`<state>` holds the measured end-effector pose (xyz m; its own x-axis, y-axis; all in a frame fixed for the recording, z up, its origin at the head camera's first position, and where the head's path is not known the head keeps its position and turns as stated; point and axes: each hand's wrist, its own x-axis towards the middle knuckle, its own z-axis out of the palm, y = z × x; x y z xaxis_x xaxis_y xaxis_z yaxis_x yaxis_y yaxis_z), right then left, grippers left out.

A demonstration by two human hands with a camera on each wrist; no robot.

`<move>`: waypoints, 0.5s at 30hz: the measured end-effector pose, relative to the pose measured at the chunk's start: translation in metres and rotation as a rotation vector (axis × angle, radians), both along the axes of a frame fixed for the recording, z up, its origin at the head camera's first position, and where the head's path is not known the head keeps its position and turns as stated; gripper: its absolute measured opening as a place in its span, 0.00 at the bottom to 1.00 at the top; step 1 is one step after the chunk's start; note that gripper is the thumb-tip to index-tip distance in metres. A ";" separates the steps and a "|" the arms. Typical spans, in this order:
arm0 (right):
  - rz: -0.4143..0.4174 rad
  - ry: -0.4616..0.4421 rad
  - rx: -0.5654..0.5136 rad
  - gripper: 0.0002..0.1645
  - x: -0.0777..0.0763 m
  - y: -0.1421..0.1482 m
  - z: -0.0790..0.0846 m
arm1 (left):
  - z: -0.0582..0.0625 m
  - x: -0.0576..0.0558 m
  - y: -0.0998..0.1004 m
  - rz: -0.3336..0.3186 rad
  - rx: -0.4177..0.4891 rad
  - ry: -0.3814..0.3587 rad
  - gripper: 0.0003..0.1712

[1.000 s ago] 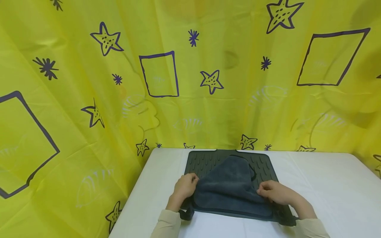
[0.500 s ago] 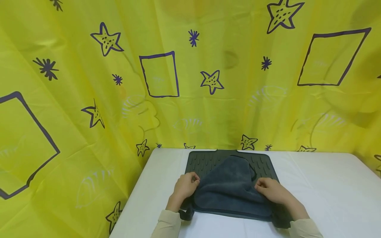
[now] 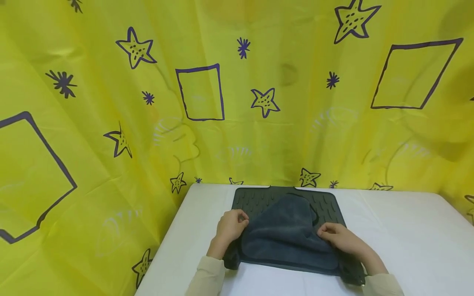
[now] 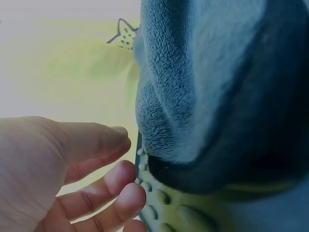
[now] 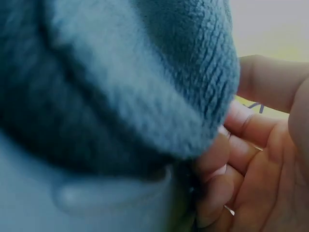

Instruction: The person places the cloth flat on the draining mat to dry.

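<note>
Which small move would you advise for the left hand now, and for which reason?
Probably the left hand should pinch the dark cloth at its left side: the fingertips show apart from it in the left wrist view, and the cloth lies creased over the mat. The right hand is at the opposite side.

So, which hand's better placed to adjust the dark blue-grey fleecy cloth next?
Probably the right hand: in its wrist view, fingers reach the edge of the cloth; the left hand sits apart.
</note>
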<state>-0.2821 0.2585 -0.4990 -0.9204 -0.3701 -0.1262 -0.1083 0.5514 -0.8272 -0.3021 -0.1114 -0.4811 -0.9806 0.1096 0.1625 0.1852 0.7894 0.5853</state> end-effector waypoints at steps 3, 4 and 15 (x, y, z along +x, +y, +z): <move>0.034 -0.042 -0.030 0.15 -0.002 0.006 0.000 | 0.005 -0.011 0.003 -0.056 -0.050 0.011 0.04; 0.044 -0.055 -0.035 0.15 -0.004 0.008 0.002 | 0.007 -0.016 0.004 -0.079 -0.070 0.013 0.04; -0.076 0.001 0.012 0.12 -0.034 0.007 0.021 | 0.015 -0.059 0.026 -0.237 -0.100 -0.105 0.08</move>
<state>-0.3160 0.2659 -0.4780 -0.9458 -0.2979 -0.1293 -0.0666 0.5676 -0.8206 -0.3608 -0.0856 -0.4657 -0.9366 0.3483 0.0387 0.3143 0.7858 0.5327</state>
